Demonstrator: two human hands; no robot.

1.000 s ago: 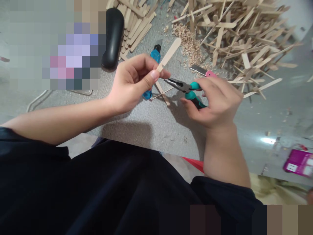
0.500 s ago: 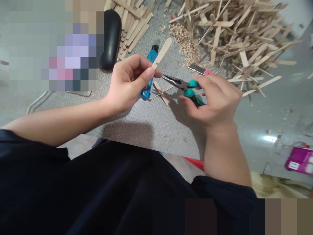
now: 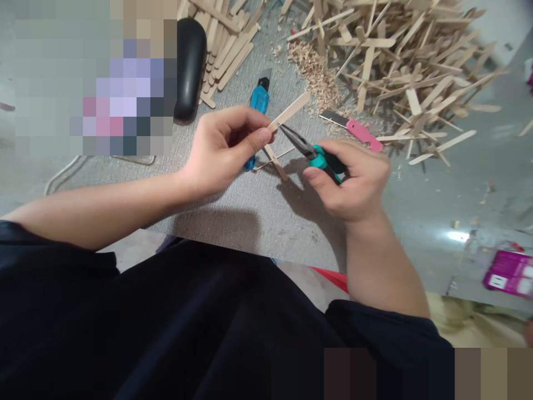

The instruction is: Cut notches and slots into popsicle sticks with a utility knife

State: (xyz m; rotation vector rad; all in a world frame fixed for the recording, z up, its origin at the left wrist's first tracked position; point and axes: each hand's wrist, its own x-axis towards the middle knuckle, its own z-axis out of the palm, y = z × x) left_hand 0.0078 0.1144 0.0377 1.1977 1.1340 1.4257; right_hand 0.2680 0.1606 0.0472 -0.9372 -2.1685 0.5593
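Between thumb and fingers, my left hand [image 3: 233, 139] pinches a flat wooden craft stick [image 3: 293, 110] that points up and to the right. My right hand [image 3: 353, 175] is closed around needle-nose pliers [image 3: 306, 149] with teal and black handles. The plier tips are at the stick's edge, just beyond my left thumb; whether they grip it I cannot tell. Below them, a crossed pair of sticks [image 3: 275, 161] lies on the table. A blue utility knife [image 3: 260, 99] lies partly hidden behind my left hand, its blade pointing away from me.
A large heap of crossed sticks [image 3: 412, 72] covers the back right, beside wood shavings [image 3: 318, 78]. A pink-handled knife [image 3: 363, 134] lies before the heap. Loose sticks [image 3: 233, 55] and a black rounded case [image 3: 190, 69] are at the back left. A purple package [image 3: 508, 272] is far right.
The pliers have moved left and their tips have come to the stick. The stick has tilted from steep to flatter, its free end swinging right. More of the pink knife now shows.
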